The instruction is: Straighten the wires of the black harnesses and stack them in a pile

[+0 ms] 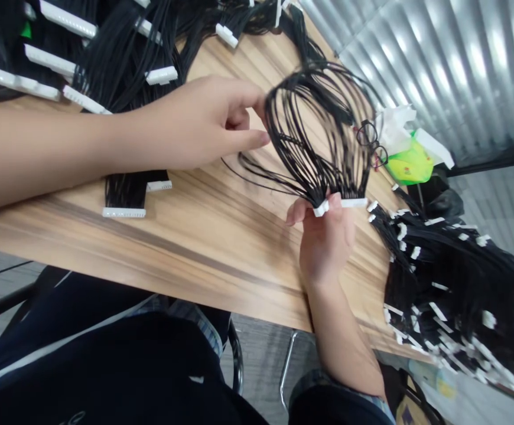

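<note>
A wire harness of many thin black wires [290,127] with white connectors arches over the table in a loop. My right hand [328,242] grips it from below by its long white connector [353,202], thumb and fingers closed around the connector end. A few loose wires trail off to the left. Beside the loop's left edge is my left hand [221,121], thumb and forefinger apart. Its fingertips reach the outer wires, though whether they touch is hard to tell. Below my left wrist lies another harness with a white connector [124,212].
Piles of black harnesses [115,53] lie at the back left of the wooden table [221,236]. A larger heap [461,283] covers the right side. Black-handled scissors [367,134] and a bright green packet [410,162] with white tissue lie near the corrugated metal wall [443,65].
</note>
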Demonstrator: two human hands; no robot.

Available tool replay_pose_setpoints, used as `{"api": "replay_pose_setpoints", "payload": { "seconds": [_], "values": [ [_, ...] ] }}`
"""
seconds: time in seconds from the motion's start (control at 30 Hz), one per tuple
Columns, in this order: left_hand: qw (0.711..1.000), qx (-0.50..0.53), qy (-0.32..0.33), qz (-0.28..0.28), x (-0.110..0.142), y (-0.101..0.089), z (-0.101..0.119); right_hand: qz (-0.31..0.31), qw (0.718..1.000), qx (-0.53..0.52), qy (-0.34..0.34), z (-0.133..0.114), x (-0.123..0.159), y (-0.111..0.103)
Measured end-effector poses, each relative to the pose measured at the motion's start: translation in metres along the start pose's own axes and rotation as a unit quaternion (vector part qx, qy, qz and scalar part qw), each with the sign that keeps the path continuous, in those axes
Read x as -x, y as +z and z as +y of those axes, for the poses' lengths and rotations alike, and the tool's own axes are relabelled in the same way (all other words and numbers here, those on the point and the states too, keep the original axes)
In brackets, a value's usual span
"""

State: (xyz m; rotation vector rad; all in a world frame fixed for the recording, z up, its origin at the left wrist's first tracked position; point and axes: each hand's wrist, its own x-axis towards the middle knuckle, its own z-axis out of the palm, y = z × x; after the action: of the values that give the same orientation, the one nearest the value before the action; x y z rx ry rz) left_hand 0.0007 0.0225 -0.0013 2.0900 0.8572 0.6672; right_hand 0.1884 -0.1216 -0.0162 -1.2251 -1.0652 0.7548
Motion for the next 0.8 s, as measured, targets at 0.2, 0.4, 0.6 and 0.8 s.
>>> {"api": "replay_pose_setpoints", "payload": {
  "seconds": [0.2, 0.4, 0.6, 0.8],
  "values": [
    [0.975, -0.204, 0.087, 0.025, 0.011, 0.004, 0.002, 0.073, 0.991, 0.053, -0.097, 0.009, 0.005, 0.003],
    [0.935, -0.215, 0.282, -0.023, 0.023, 0.006, 0.014, 0.057, 0.995, 0.026, -0.082, 0.016, 0.015, 0.006],
    [0.921, -0.218, 0.322, 0.002, 0.024, 0.01, 0.011, 0.054, 0.996, 0.038, -0.057, 0.022, 0.022, 0.004],
    [0.928, -0.192, 0.319, -0.005, 0.023, 0.01, 0.01, 0.044, 0.995, 0.081, -0.025, 0.014, 0.025, 0.003]
  ]
}}
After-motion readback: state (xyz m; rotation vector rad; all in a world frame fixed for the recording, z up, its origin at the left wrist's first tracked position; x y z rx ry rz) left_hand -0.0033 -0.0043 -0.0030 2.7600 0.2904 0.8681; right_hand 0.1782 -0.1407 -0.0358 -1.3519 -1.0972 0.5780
